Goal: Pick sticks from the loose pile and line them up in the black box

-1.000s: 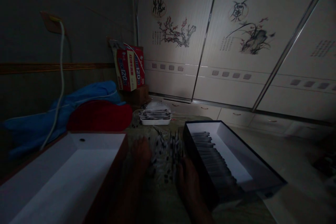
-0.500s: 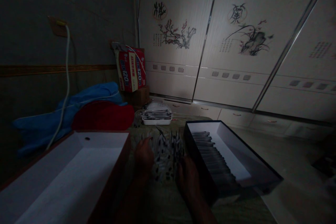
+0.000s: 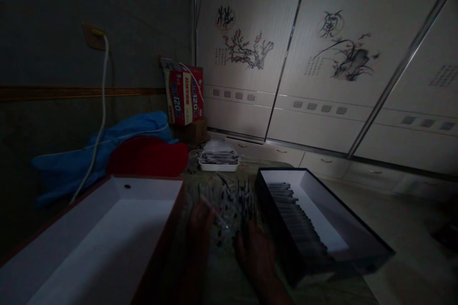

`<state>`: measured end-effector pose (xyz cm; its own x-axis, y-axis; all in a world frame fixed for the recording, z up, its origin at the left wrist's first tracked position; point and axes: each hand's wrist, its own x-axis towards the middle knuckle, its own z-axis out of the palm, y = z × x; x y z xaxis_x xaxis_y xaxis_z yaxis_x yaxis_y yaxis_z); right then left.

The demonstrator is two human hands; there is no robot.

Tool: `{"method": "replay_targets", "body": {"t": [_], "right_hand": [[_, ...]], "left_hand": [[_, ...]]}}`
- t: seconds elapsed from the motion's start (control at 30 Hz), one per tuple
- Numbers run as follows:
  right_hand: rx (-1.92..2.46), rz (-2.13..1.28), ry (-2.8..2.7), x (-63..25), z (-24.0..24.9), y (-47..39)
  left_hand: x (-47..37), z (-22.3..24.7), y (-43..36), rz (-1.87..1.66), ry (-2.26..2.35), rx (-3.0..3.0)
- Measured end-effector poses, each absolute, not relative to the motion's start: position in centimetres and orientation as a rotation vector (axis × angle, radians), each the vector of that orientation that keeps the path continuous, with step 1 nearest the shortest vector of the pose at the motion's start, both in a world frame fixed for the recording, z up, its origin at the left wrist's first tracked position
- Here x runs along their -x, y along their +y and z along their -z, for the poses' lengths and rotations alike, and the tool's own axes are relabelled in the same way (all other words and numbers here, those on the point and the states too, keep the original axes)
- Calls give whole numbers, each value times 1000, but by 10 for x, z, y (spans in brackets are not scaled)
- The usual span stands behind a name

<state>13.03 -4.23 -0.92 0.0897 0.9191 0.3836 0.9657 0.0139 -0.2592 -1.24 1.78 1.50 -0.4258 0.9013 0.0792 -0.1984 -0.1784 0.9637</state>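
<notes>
My left hand (image 3: 200, 219) is closed round a thin, clear pen barrel (image 3: 219, 216), which slants down to the right in front of it. My right hand (image 3: 255, 247) is low over the table with its fingers curled; whatever it may hold is lost in the dark. Between and beyond the hands lie many loose pen parts (image 3: 225, 195), clear tubes and small black pieces. On the right, a dark-edged box (image 3: 334, 243) holds a long row of dark-looking pens (image 3: 296, 217). A red-edged box (image 3: 107, 219) with a white inside stands left of my left hand.
A white tray (image 3: 219, 167) of thin sticks sits at the table's far end. Blue cloth (image 3: 143, 126) and red cloth (image 3: 148, 157) lie behind the left box. Beyond are a red carton (image 3: 184, 95), a white cable (image 3: 103, 90) and sliding wardrobe doors (image 3: 246, 19).
A clear pen barrel now shows in my left hand. My right hand has shifted slightly. The whole view has swung a little, moving the scene to the right.
</notes>
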Motion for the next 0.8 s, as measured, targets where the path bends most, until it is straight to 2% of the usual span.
{"method": "replay_targets", "body": {"t": [0.17,0.43,0.67,0.8], "right_hand": [[2043,120,-1828,-126,5,-40],[2036,-3,-1743,-132,7,-37],[1490,-205,-1329,-150,-12,-51],[1370,-242,-1067,-145,-33,-62]], "left_hand": [[7,-17,2,-1583,1115,-859],[3,-23,-5,-1638,1360,-1119],[5,-11,-1,-1631,1362,-1390],[8,-10,0,-1646,1385,-1641]]}}
